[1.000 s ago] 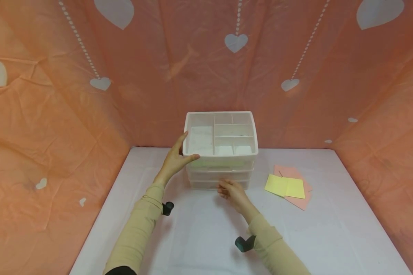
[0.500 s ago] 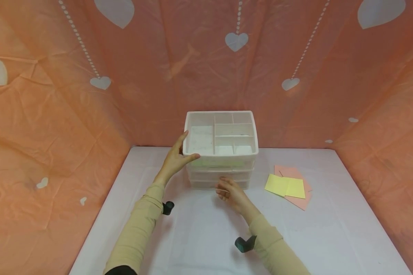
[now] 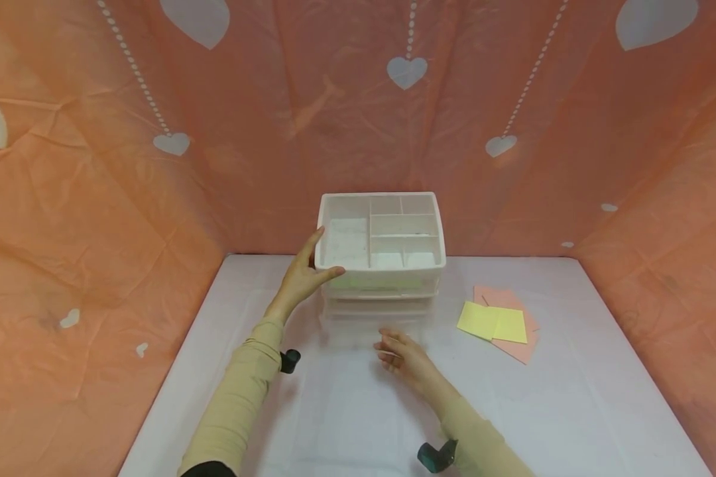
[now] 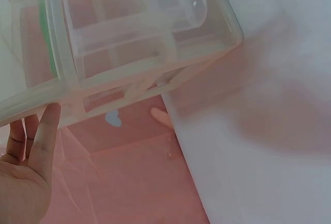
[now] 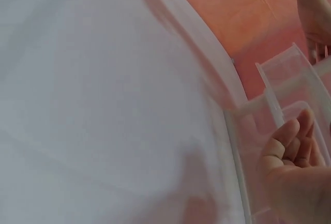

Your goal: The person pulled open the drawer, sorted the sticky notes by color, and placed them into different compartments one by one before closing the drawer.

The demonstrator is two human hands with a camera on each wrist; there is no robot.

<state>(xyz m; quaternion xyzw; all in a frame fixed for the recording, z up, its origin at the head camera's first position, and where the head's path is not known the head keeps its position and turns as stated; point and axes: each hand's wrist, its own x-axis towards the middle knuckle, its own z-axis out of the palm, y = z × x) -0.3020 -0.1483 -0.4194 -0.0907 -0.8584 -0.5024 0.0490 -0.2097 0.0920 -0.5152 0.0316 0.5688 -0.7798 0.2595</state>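
A white desktop organizer with drawers [image 3: 382,269] stands at the back of the white table, a divided tray on top. My left hand [image 3: 298,281] holds its near left top corner, thumb on the front rim and fingers along the side. In the left wrist view, fingers [image 4: 44,141] meet the rim. Something green [image 4: 44,27] shows through the upper drawer. My right hand [image 3: 408,364] is in front, fingers curled at the front of a clear lower drawer [image 5: 289,74], which juts out from the body. In the head view that drawer looks blurred.
Yellow paper sheets [image 3: 492,322] lie over pink ones [image 3: 516,348] to the right of the organizer. An orange cloth with white hearts [image 3: 358,159] hangs behind and on both sides. Each wrist wears a dark camera.
My right hand has drawn back toward me, and the lower drawer has come out with it. My left hand stays on the organizer's corner.
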